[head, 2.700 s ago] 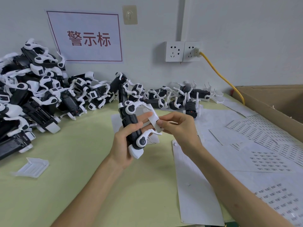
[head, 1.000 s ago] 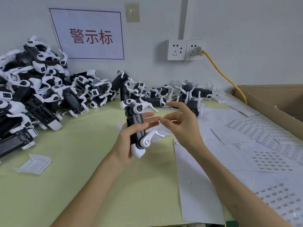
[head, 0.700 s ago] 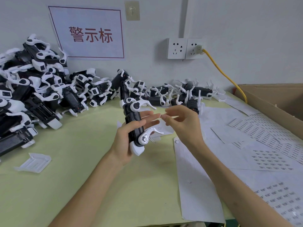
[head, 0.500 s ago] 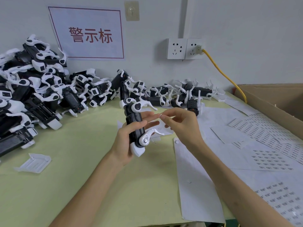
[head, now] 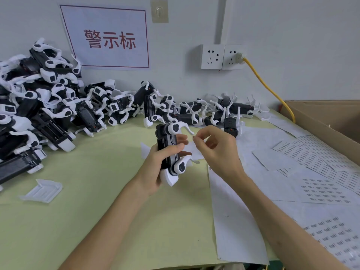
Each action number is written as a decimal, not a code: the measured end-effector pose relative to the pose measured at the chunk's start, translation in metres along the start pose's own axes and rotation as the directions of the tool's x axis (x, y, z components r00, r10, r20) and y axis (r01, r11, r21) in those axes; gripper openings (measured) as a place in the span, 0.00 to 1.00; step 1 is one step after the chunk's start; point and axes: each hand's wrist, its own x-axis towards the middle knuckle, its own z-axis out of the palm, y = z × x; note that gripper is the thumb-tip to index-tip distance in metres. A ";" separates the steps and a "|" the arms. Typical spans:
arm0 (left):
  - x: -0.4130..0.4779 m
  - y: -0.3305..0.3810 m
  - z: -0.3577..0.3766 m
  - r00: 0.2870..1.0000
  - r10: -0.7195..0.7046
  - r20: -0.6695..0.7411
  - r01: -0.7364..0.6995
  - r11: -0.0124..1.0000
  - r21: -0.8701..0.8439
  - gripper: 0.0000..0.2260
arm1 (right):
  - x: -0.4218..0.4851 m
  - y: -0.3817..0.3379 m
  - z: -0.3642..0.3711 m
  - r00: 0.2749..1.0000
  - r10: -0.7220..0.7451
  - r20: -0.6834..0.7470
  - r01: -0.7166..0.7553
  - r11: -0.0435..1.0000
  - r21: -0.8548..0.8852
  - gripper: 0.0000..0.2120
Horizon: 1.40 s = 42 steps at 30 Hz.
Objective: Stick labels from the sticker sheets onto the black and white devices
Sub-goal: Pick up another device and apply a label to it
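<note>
Wide stretch of bare green table (head: 93,207) front-left, just a small white tray (head: 41,190) lying on it. Far left is walled off by a heaped pile of devices (head: 39,106), and a row of devices (head: 194,112) lines the wall. Centre's taken: left hand (head: 153,168) grips a device (head: 167,145), right hand (head: 218,152) pinches a tiny label (head: 193,135) beside it. On the right, sticker sheets (head: 321,188) lie flat and a cardboard box (head: 335,121) hems the edge.

Sign (head: 109,38): fixed on the wall, up and left of the grip (head: 155,166), red characters printed on it.
Hook (head: 159,10): stuck high on the wall above the grip.
Sockets (head: 222,56): mounted up and right, a yellow cable (head: 268,87) plugged in.
Cardboard box (head: 341,114): set far right.
White tray (head: 41,190): laid on the green surface (head: 97,211), lower left.
</note>
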 end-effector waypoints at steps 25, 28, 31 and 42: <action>0.006 -0.008 0.010 0.986 0.038 -0.163 -0.014 0.989 0.148 0.33 | 0.002 -0.001 0.001 0.914 0.121 0.386 -0.287 0.866 0.408 0.06; 0.005 -0.008 0.011 0.982 0.077 -0.172 -0.048 0.985 0.167 0.33 | 0.002 -0.001 0.002 0.918 0.108 0.380 -0.263 0.884 0.385 0.07; 0.005 -0.009 0.011 0.981 0.089 -0.171 -0.057 0.981 0.186 0.34 | 0.002 -0.001 0.003 0.924 0.101 0.368 -0.243 0.900 0.363 0.08; 0.005 -0.013 0.011 0.976 0.098 -0.196 -0.059 0.979 0.197 0.35 | 0.002 0.002 0.005 0.938 0.110 0.328 -0.217 0.925 0.311 0.08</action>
